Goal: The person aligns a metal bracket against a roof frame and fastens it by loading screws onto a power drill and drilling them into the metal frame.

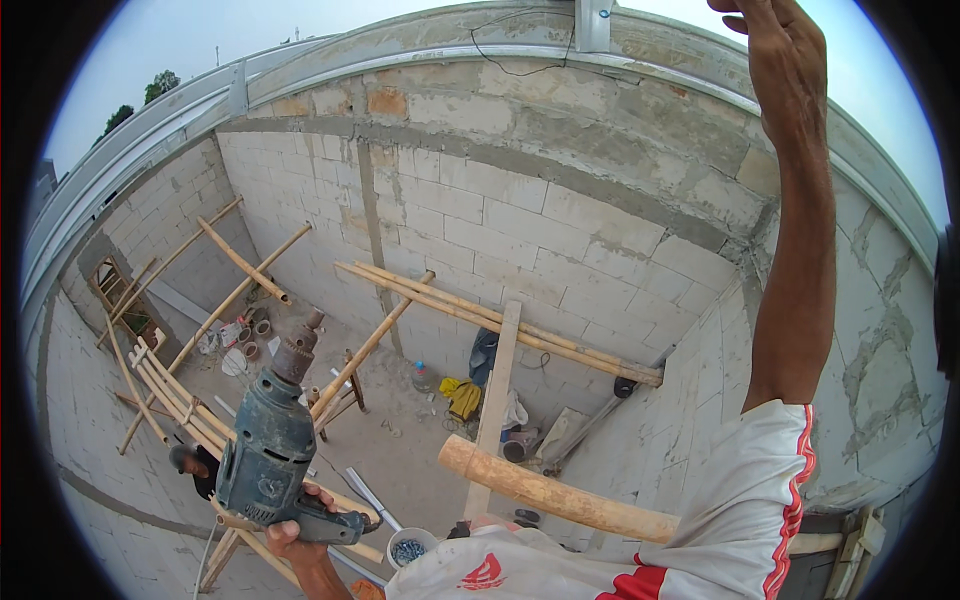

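Observation:
A worn dark green power drill (268,450) is in my left hand (290,532), whose fingers wrap round its handle. The drill's chuck (297,345) points up and away from me. My right arm is raised high at the right, and my right hand (785,60) is near the metal beam (680,85) along the wall top. The upper edge cuts off most of its fingers, so whether they hold anything is hidden. Close to my body, right of the drill handle, sits a small white tub (408,548) of bluish screws or similar small fasteners.
Below me are bamboo poles (380,330), a thick bamboo pole (550,490) and a plank (495,410). Grey block walls (560,220) surround the floor far below, where a yellow cloth or bag (460,398) lies. Another person (195,465) is at lower left.

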`<state>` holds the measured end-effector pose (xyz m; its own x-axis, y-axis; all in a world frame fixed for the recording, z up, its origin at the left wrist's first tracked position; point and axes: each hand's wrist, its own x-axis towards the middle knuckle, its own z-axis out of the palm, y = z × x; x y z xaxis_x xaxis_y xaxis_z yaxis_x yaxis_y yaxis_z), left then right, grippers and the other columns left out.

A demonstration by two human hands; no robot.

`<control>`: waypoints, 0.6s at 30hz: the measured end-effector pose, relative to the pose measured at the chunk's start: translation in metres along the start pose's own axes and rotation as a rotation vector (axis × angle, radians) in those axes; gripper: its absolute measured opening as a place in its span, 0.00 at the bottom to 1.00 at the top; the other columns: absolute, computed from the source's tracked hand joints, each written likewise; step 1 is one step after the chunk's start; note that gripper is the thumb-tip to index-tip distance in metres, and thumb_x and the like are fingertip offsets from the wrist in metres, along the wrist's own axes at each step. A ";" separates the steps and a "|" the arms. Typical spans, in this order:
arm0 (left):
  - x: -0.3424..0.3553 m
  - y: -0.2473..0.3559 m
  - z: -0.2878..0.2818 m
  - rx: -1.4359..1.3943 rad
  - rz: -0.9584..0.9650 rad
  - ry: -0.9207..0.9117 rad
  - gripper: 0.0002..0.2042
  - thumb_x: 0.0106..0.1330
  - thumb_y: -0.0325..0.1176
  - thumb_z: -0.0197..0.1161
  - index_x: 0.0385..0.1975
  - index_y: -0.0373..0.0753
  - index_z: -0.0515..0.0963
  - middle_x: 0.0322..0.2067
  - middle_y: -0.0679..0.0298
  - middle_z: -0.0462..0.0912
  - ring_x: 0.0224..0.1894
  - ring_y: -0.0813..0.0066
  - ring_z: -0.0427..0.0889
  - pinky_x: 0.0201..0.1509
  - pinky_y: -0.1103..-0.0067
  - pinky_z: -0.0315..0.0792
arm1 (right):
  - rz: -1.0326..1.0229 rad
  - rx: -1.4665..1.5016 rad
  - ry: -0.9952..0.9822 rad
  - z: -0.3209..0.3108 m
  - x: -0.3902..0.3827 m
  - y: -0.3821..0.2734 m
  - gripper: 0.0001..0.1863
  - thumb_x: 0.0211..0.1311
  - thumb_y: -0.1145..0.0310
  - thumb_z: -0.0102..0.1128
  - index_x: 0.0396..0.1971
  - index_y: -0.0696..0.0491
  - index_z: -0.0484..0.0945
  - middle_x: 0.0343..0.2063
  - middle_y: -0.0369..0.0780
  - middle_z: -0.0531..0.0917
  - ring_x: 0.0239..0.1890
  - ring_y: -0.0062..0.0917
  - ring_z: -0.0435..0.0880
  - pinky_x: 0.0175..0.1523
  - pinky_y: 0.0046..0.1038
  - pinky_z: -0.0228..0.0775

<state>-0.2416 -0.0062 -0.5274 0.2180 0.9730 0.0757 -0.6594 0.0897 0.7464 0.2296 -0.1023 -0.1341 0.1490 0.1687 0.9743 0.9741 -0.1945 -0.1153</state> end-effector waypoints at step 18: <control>-0.009 -0.003 -0.001 -0.018 0.014 0.081 0.33 0.37 0.39 0.63 0.46 0.24 0.70 0.32 0.48 0.80 0.29 0.55 0.83 0.31 0.67 0.82 | -0.186 -0.625 0.012 -0.021 -0.001 0.099 0.26 0.65 0.44 0.54 0.48 0.50 0.82 0.45 0.40 0.84 0.48 0.36 0.82 0.53 0.42 0.73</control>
<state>-0.2422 -0.0146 -0.5303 0.1505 0.9881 0.0313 -0.6750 0.0796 0.7335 0.3223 -0.1416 -0.1424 -0.0185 0.2435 0.9697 0.7003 -0.6891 0.1864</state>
